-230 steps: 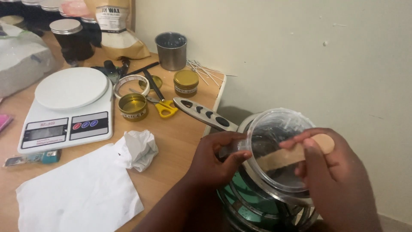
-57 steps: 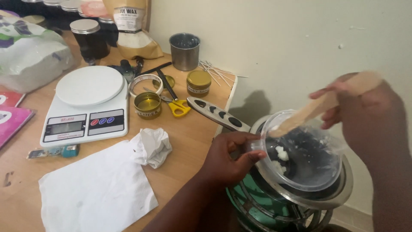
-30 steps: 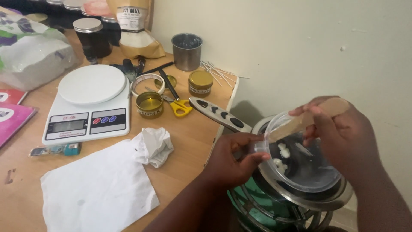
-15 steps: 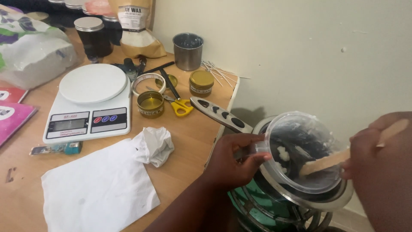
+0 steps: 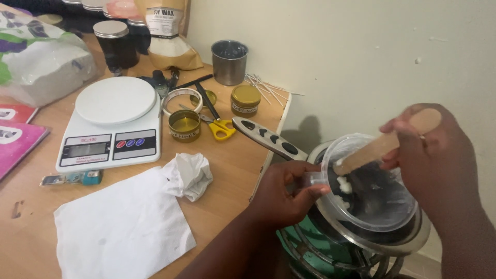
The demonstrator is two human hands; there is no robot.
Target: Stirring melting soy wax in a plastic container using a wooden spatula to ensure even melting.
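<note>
Head view: your left hand (image 5: 285, 192) pinches the near rim of the clear plastic container (image 5: 368, 187), thumb and fingers closed on its edge, tilting it over the metal pan (image 5: 411, 243) that sits on the green stove (image 5: 310, 253) beside the wooden table (image 5: 227, 170). Your right hand (image 5: 431, 150) is curled shut around the flat wooden stick (image 5: 380, 147), whose lower end rests at the container's inner wall, just above a few white lumps (image 5: 343, 187) clinging near the left rim. Keep the pinch firm, since the thin rim looks likely to flex. Lay the stick's flat edge against the wall and sweep the lumps toward the low side, over the pan's opening. The pan's long handle (image 5: 268, 138) reaches toward the yellow scissors (image 5: 221, 127); keep your wrist off it.
</note>
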